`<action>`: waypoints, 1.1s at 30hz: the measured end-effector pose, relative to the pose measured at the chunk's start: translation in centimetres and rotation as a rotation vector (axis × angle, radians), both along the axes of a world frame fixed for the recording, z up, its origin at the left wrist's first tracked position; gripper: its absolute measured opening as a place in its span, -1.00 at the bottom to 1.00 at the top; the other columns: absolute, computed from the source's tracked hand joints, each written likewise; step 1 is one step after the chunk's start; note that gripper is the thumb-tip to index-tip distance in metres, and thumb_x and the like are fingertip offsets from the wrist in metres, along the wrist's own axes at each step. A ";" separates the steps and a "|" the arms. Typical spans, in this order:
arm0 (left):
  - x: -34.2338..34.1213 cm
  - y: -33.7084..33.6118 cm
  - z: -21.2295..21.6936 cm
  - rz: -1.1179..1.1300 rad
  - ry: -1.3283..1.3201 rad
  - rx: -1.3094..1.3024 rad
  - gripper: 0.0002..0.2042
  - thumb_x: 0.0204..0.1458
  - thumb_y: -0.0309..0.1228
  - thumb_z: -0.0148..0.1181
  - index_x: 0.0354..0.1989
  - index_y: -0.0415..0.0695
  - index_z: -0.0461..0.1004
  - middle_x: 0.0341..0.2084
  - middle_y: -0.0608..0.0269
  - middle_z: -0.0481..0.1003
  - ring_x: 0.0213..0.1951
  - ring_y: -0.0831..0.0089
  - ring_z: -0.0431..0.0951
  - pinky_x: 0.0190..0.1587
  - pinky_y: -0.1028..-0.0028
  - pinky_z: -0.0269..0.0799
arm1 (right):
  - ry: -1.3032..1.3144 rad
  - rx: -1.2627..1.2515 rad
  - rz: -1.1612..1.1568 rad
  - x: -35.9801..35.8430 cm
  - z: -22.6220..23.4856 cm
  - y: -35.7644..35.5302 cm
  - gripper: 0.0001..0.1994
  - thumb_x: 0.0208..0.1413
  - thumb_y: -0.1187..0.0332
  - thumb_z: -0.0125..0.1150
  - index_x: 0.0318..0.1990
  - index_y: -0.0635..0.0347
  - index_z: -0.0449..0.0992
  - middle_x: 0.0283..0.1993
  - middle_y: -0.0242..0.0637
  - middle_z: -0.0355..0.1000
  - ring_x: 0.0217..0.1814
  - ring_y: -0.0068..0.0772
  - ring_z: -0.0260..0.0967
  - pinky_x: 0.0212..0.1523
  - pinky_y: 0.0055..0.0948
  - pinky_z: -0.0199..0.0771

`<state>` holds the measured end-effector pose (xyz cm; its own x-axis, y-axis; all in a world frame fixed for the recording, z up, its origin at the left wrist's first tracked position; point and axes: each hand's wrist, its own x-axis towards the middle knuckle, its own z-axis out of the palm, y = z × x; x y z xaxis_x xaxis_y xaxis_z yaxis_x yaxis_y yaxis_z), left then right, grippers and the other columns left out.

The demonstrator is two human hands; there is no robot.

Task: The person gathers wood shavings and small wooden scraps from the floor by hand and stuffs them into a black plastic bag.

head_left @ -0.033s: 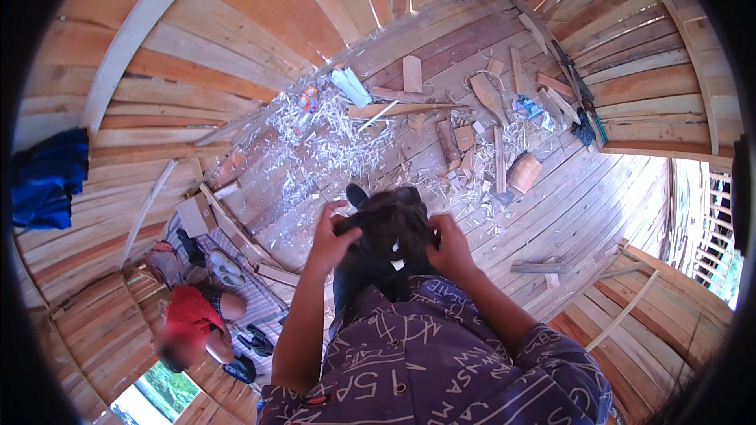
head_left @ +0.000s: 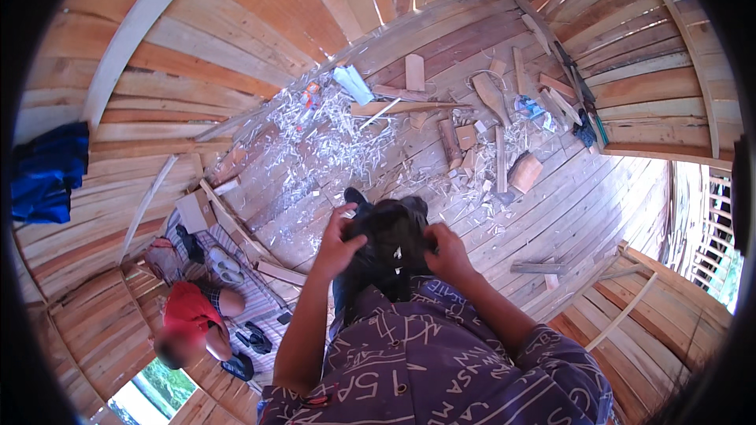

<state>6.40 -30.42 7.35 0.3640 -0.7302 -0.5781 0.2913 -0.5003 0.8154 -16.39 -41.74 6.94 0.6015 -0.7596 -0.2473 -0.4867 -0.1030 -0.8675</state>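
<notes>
A limp black piece, cloth or bag (head_left: 390, 230), hangs spread out before my body, slightly shiny on its near face. Its left edge is gripped by my left hand (head_left: 339, 245), thumb toward the middle and fingers curled around the side. At the opposite edge, my right hand (head_left: 447, 253) pinches it with bent fingers. A small pale spot shows on the black piece's lower part. Behind it the tip of a dark shoe (head_left: 354, 195) sticks out. My legs in dark trousers are mostly hidden beneath it.
Wood shavings (head_left: 331, 142) cover the plank floor ahead, with offcuts and a paddle-shaped board (head_left: 490, 98) to the right. A person in red (head_left: 189, 315) sits on a striped mat (head_left: 272, 323) at left, near sandals (head_left: 226, 266). Blue cloth (head_left: 51, 173) hangs on the left wall.
The black piece sits a little lower and its near face is more spread out. My right hand has come slightly down and inward; my left hand has shifted a little right.
</notes>
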 end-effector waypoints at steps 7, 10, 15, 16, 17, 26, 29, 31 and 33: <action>-2.1 6.5 -1.7 -0.184 -0.664 0.172 -0.35 -0.18 -0.63 0.12 0.20 -0.04 0.18 -0.36 -0.01 0.51 -0.26 0.01 0.55 -0.16 0.19 0.43 | -0.044 0.475 -0.215 1.6 -5.4 3.5 -0.69 0.00 0.23 0.31 -0.29 0.35 0.51 -0.50 -0.18 0.45 -0.45 -0.40 0.40 -0.40 -0.37 0.35; 1.1 10.6 -3.6 -0.119 -0.665 0.396 -0.44 -0.16 -0.54 0.17 0.13 -0.04 0.26 -0.43 0.03 0.54 -0.33 -0.01 0.56 -0.21 0.17 0.44 | -0.026 0.494 -0.190 3.6 -5.3 5.2 -0.69 0.02 0.21 0.29 -0.29 0.35 0.53 -0.53 -0.19 0.45 -0.50 -0.46 0.36 -0.44 -0.40 0.31; 5.9 18.6 -7.8 0.209 -0.205 0.322 -0.77 -0.08 -0.44 0.24 -0.22 -0.21 0.54 -0.43 0.11 0.57 -0.37 0.30 0.57 -0.24 0.39 0.44 | 0.188 0.326 0.154 6.9 -3.7 10.2 -0.72 0.00 0.23 0.29 -0.29 0.30 0.56 -0.52 -0.15 0.44 -0.50 -0.41 0.38 -0.44 -0.37 0.31; 6.1 19.3 -7.9 0.346 -0.095 0.215 -0.79 -0.04 -0.46 0.22 -0.22 -0.24 0.53 -0.43 0.13 0.56 -0.36 0.35 0.56 -0.23 0.43 0.43 | 0.207 0.338 0.189 7.7 -3.3 11.0 -0.73 -0.01 0.23 0.29 -0.29 0.29 0.57 -0.52 -0.14 0.45 -0.50 -0.40 0.38 -0.44 -0.37 0.31; 6.7 19.4 -7.6 0.475 0.014 0.098 -0.81 -0.01 -0.47 0.19 -0.23 -0.27 0.52 -0.43 0.15 0.56 -0.34 0.40 0.56 -0.22 0.46 0.42 | 0.224 0.343 0.219 8.7 -2.9 11.5 -0.73 -0.01 0.23 0.29 -0.30 0.28 0.57 -0.51 -0.13 0.45 -0.49 -0.39 0.39 -0.43 -0.36 0.31; 13.1 20.6 -8.6 0.629 0.276 -0.136 -0.85 0.14 -0.43 0.04 -0.39 -0.17 0.52 -0.76 0.41 0.25 -0.64 0.61 0.19 -0.51 0.55 0.06 | 0.154 0.366 0.324 15.8 -4.8 10.6 -0.62 -0.01 0.17 0.32 -0.19 0.34 0.52 -0.40 -0.12 0.49 -0.33 -0.39 0.47 -0.30 -0.37 0.41; 14.9 19.5 -9.3 0.488 0.242 -0.003 -0.79 0.19 -0.40 0.00 -0.17 -0.16 0.57 -0.72 0.49 0.25 -0.64 0.67 0.20 -0.55 0.64 0.07 | 0.095 0.490 0.305 18.6 -7.2 9.0 -0.55 0.02 0.23 0.35 0.00 0.27 0.40 -0.17 -0.22 0.47 -0.24 -0.49 0.42 -0.17 -0.42 0.44; 15.9 18.2 -10.9 0.431 0.066 0.148 -0.77 0.22 -0.36 -0.01 -0.17 -0.18 0.56 -0.73 0.47 0.26 -0.68 0.69 0.21 -0.61 0.59 0.11 | 0.248 0.475 0.292 20.6 -11.7 7.2 -0.42 -0.03 0.15 0.40 0.08 0.23 0.31 -0.03 -0.13 0.40 -0.17 -0.39 0.42 -0.10 -0.37 0.45; 17.0 18.1 -15.2 0.390 -0.032 0.197 -0.76 0.22 -0.34 0.00 -0.14 -0.20 0.53 -0.77 0.44 0.25 -0.71 0.67 0.23 -0.64 0.57 0.11 | 0.348 0.394 0.274 23.5 -18.4 5.0 -0.41 -0.05 0.12 0.41 0.06 0.24 0.32 -0.02 -0.12 0.39 -0.16 -0.38 0.42 -0.11 -0.35 0.45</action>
<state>23.39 -12.37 -7.81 0.6107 -0.4111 -0.6768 0.4656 -0.5049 0.7268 7.15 -36.69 -11.48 0.5956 -0.3990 -0.6971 -0.7506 0.0325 -0.6599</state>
